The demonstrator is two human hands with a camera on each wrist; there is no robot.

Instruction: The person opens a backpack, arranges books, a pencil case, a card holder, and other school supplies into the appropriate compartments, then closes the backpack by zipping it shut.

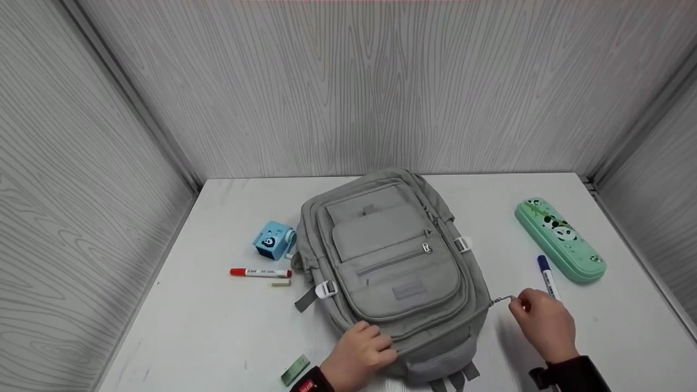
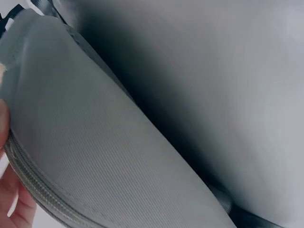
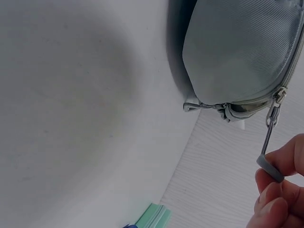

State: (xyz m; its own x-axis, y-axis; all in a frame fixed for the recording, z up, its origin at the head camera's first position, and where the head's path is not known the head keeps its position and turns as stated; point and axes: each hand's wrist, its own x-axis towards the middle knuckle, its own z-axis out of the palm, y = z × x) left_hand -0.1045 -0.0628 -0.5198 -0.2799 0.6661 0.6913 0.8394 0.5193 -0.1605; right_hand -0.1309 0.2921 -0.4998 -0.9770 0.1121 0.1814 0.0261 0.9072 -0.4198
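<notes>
A grey backpack (image 1: 397, 234) lies front side up on the white table, its top end towards the back. My left hand (image 1: 360, 354) grips the fabric edge at the bag's near end; in the left wrist view its fingers (image 2: 4, 124) hold the edge beside the zip track (image 2: 45, 197). At the bag's near right side, my right hand (image 1: 544, 324) pinches a zipper pull (image 1: 502, 299). The right wrist view shows the pull's grey tab (image 3: 270, 168) between thumb and finger, drawn away from the metal slider (image 3: 280, 95). A short gap in the zip shows beside that slider.
To the right lie a green panda pencil case (image 1: 561, 239) and a blue-capped marker (image 1: 548, 276). On the left are a blue pencil sharpener (image 1: 273, 240), a red marker (image 1: 260, 273), a small pale stick (image 1: 281, 283) and a green eraser (image 1: 295, 371). Panels wall the table's back and sides.
</notes>
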